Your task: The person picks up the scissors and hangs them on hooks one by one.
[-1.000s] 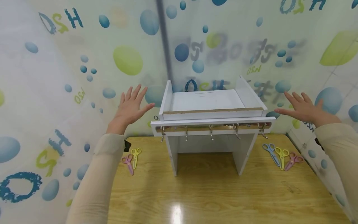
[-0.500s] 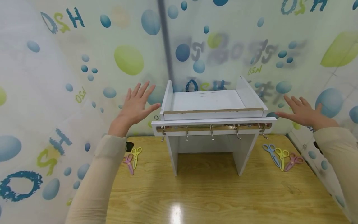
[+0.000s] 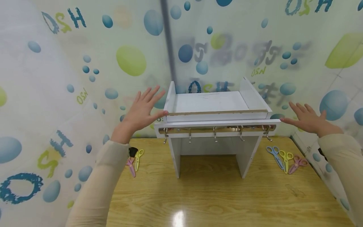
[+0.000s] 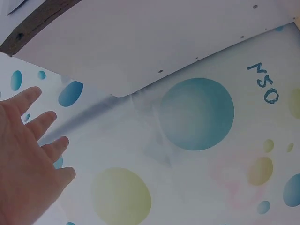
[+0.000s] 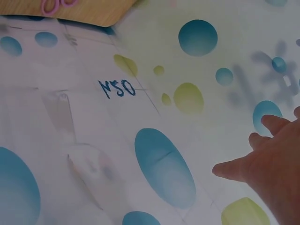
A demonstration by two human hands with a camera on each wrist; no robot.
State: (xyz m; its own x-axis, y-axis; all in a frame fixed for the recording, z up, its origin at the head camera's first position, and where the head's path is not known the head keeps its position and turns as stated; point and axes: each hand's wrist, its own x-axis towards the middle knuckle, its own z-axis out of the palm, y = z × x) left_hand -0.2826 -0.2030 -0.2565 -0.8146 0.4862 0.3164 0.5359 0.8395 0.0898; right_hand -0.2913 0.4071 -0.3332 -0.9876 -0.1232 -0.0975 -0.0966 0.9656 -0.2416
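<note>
A white shelf unit (image 3: 210,117) stands on the wooden table, its front rail (image 3: 198,135) carrying several metal hooks (image 3: 215,135). Raised at its left side is my left hand (image 3: 141,112), fingers spread, the thumb tip overlapping the shelf's left edge in the head view. The left wrist view has the same hand (image 4: 28,164) below the white side panel (image 4: 154,42). Off the shelf's right end my right hand (image 3: 310,121) is held up with straight, spread fingers and holds nothing. In the right wrist view that hand (image 5: 272,164) appears against the patterned curtain.
Blue scissors (image 3: 274,156), yellow scissors (image 3: 285,160) and pink scissors (image 3: 297,164) lie right of the shelf on the table (image 3: 210,198). Another yellow pair (image 3: 138,159) and pink pair (image 3: 131,166) lie at the left. A curtain (image 3: 227,56) with coloured ovals surrounds the table.
My left hand has moved right, closer to the shelf's left side. My right hand has sunk slightly. The shelf and scissors stay where they were.
</note>
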